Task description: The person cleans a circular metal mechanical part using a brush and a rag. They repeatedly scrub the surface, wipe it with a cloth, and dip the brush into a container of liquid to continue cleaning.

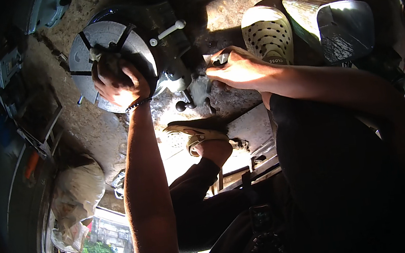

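Note:
A round slotted metal rotary table (138, 46) lies on the floor at the upper left, with a dark body and handles at its right side. My left hand (120, 81) rests on its face, fingers curled over a crumpled grey cloth-like lump (98, 53). My right hand (238, 67) is just right of the table's body, fingers closed around something small that I cannot make out. Below and left of it, a ball-ended lever (185, 102) sticks out of the table's base. A short light-coloured handle (171, 29) stands out near the top.
A beige clog with holes (266, 31) is beyond my right hand, beside a cut-open rectangular can (346, 30). My other foot, in a beige clog (196, 136), stands below the rotary table. A pale plastic sack (77, 190) leans at the lower left; metal frames (45, 129) line the left side.

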`<state>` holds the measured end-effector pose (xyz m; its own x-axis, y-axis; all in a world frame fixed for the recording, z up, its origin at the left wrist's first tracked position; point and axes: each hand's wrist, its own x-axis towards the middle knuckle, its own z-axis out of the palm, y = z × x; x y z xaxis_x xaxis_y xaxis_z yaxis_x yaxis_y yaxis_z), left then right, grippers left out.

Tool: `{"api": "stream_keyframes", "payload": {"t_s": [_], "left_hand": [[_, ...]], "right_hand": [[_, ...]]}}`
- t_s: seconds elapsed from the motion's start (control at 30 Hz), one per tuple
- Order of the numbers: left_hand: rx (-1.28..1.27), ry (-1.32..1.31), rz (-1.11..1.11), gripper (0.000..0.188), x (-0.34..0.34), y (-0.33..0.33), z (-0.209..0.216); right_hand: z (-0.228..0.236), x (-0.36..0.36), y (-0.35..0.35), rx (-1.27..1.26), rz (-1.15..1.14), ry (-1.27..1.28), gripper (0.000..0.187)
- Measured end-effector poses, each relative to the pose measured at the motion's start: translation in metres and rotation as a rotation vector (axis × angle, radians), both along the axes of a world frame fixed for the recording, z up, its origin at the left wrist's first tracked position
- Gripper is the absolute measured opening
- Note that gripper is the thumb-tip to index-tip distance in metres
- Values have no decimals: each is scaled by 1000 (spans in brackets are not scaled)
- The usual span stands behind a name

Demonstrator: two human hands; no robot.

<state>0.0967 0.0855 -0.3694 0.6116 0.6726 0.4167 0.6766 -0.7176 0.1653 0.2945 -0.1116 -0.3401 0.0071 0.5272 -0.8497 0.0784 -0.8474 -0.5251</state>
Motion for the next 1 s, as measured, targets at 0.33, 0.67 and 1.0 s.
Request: {"api": "stream_keyframes", "payload": {"t_s": [0.33,0.67,1.0], "left_hand": [[-3,15,-17,48,-6,4,-5],[49,0,-24,44,-1,2,-3],[1,30,-3,50,-8,3,-5]], "right_hand": [[16,5,3,44,-99,-73,41],[18,10,3,17,-37,-63,47],[15,6,-1,104,37,-203,51]]}}
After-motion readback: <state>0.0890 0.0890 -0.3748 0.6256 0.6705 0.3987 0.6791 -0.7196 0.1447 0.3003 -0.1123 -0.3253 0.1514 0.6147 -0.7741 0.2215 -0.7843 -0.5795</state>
